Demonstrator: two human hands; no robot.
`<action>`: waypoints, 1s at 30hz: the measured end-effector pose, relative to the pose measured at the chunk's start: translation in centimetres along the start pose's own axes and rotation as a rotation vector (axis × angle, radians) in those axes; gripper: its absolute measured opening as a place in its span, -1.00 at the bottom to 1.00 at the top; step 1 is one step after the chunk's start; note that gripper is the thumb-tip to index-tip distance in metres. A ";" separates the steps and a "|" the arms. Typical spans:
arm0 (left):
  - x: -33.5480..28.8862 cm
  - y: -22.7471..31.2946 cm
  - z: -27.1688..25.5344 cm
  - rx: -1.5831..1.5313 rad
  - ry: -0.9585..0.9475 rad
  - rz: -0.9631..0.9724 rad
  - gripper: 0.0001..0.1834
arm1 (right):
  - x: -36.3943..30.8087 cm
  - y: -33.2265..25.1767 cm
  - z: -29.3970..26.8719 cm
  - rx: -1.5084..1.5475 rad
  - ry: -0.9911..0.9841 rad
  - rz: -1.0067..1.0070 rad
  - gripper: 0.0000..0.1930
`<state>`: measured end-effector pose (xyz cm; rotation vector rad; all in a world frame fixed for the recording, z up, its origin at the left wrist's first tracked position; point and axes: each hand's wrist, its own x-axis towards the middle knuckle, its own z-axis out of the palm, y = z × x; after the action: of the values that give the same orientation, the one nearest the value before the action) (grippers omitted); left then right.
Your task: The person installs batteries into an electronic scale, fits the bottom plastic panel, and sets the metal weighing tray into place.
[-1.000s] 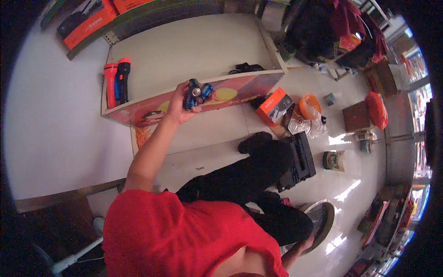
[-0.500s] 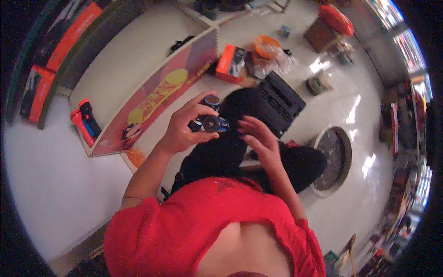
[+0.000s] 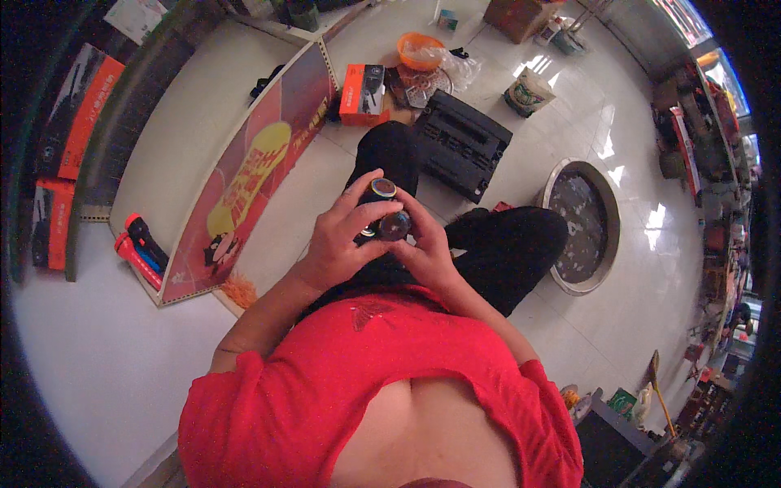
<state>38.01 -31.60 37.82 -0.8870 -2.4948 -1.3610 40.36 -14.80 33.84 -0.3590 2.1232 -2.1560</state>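
My left hand is closed around a cluster of small dark cylinders with round ends; their exact kind is not clear. One dark cylinder shows a shiny pale rim at the top of the cluster. Below it, a dark round piece points up, with its side against the fingers of my right hand. The right hand's thumb and fingers close on that piece from the right, so both hands meet at the cluster. Fingers hide most of the cylinders' lengths. All of it is held above my lap, over my black trousers.
Left stands a white counter with red and black flashlights and a printed panel. Beyond my knees lie a black case, an orange-and-black box and an orange basin. A round tub stands right.
My right hand has moved left from being open and apart, and now grips the dark round piece. The left hand still holds the cluster. The view has shifted.
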 end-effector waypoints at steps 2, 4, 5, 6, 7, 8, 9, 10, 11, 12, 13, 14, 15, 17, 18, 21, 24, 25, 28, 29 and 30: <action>0.0 0.5 0.2 -0.066 -0.020 -0.057 -0.34 | -0.2 0.5 0.6 0.128 0.058 0.018 -0.26; 0.1 0.9 0.6 -0.136 -0.038 -0.099 -0.23 | -0.4 0.0 0.8 0.398 0.100 0.088 -0.30; 0.1 1.0 0.8 -0.166 -0.052 -0.125 -0.18 | -0.5 -0.2 0.8 0.531 0.123 0.126 -0.31; 0.1 1.2 1.0 -0.195 -0.066 -0.151 -0.13 | -0.1 0.2 0.9 0.463 0.181 0.104 -0.39; 0.2 1.2 1.1 -0.224 -0.077 -0.176 -0.08 | 0.0 0.2 0.6 0.468 0.190 0.146 -0.41; 0.0 1.0 1.1 -0.228 -0.076 -0.153 -0.05 | 0.1 0.1 0.1 0.473 0.200 0.189 -0.42; -0.2 0.7 1.3 -0.232 -0.075 -0.130 -0.02 | 0.0 0.0 -0.1 0.478 0.210 0.232 -0.44; -0.2 0.5 1.4 -0.236 -0.073 -0.108 0.01 | 0.0 0.0 -0.1 0.497 0.229 0.227 -0.46; -0.1 0.4 1.4 -0.227 -0.058 -0.067 0.02 | -0.2 0.1 -0.2 0.505 0.234 0.226 -0.46; 0.2 0.2 1.3 -0.219 -0.042 -0.025 0.03 | -0.4 0.1 -0.4 0.513 0.240 0.225 -0.45; 0.4 0.1 1.2 -0.210 -0.026 0.018 0.03 | -0.5 0.2 -0.6 0.521 0.244 0.222 -0.45; 0.6 0.2 1.0 -0.151 -0.056 0.010 0.03 | -0.5 0.3 -0.9 0.531 0.254 0.215 -0.45; 0.9 0.4 0.5 -0.092 -0.087 0.003 0.03 | -0.6 0.5 -1.3 0.540 0.264 0.208 -0.45; 1.1 0.5 0.2 -0.056 -0.118 0.008 -0.01 | -0.6 0.7 -1.8 0.560 0.286 0.190 -0.45; 1.1 0.6 0.1 -0.080 -0.118 0.020 -0.04 | -0.7 0.5 -2.1 0.531 0.304 0.181 -0.46; 1.2 0.3 0.0 -0.088 -0.111 0.089 -0.07 | -1.0 0.7 -2.5 0.569 0.321 0.191 -0.46; 1.6 0.9 -0.6 -0.090 -0.120 -0.009 -0.11 | -1.4 1.2 -2.8 0.521 0.298 0.168 -0.47; 1.7 1.0 -0.7 -0.204 -0.070 -0.109 -0.17 | -1.3 1.3 -2.8 0.490 0.287 0.147 -0.47; 1.8 0.3 0.0 -0.801 0.223 -0.449 -0.39 | -1.4 1.0 -2.5 0.483 0.327 0.169 -0.55; 1.5 -0.7 -0.5 -1.029 0.335 -0.623 -0.45 | -1.5 0.9 -2.4 0.515 0.334 0.206 -0.54; 1.3 -2.4 -1.1 -1.259 0.451 -0.793 -0.50 | -1.7 0.9 -2.5 0.545 0.339 0.244 -0.53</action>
<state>35.42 -32.96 37.27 0.4479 -1.4339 -2.9917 41.35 -11.98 32.81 0.3133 1.4919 -2.6434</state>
